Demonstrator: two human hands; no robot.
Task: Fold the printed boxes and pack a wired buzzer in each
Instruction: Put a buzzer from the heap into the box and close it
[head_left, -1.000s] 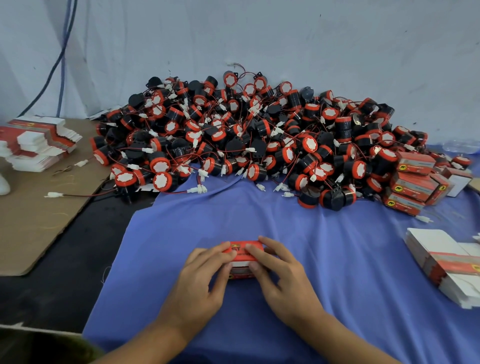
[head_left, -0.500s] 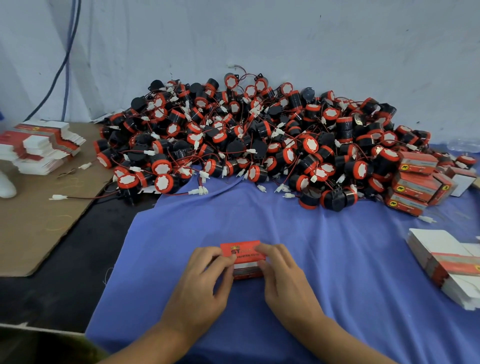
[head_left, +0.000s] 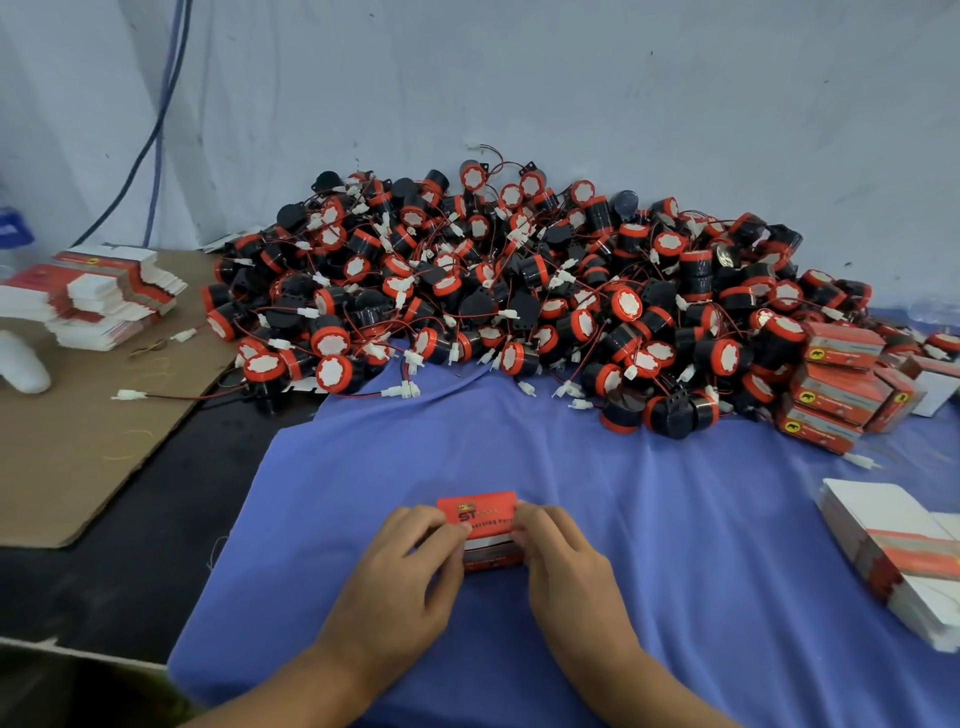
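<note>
Lid of small red printed cardboard box (head_left: 485, 525) uncovered since a second ago; pinched at both ends by left hand (head_left: 400, 577) and right hand (head_left: 566, 571); judged almost closed.

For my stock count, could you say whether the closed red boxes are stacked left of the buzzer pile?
No, the closed red boxes sit right of the buzzer pile.
</note>
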